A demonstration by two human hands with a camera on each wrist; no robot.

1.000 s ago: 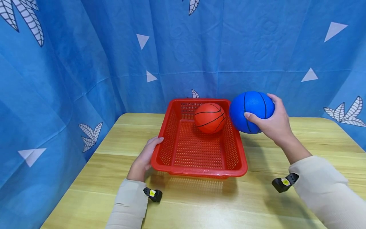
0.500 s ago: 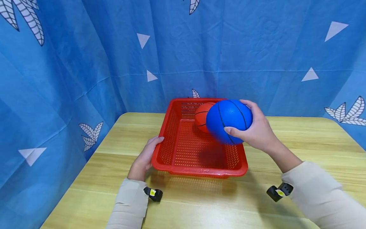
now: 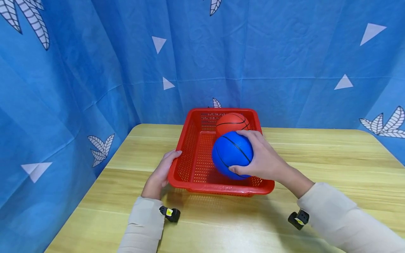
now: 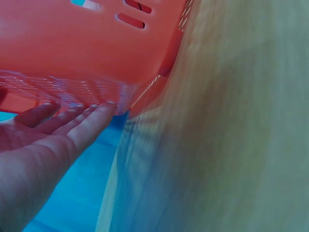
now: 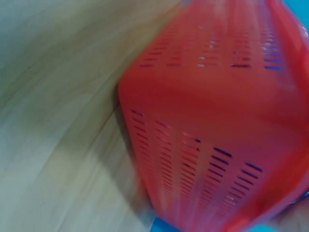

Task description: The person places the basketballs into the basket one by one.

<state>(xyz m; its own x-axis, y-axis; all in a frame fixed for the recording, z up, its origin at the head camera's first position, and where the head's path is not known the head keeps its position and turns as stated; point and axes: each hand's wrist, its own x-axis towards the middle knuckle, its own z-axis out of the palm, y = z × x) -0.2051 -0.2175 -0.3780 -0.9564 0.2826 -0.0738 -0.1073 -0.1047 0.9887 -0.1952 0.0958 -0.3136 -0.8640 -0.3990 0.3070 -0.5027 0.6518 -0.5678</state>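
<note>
1. Your right hand curls round the blue ball mid-frame; its contact with the basket is unclear.
2. Behind it sits the red ball.
3. Your left hand, fingers straight, touches the basket's left side.

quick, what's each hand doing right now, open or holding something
Left hand: open, fairly straight fingers against the outside of the red basket, thumb at its rim.
Right hand: closed, holding the blue ball.
</note>
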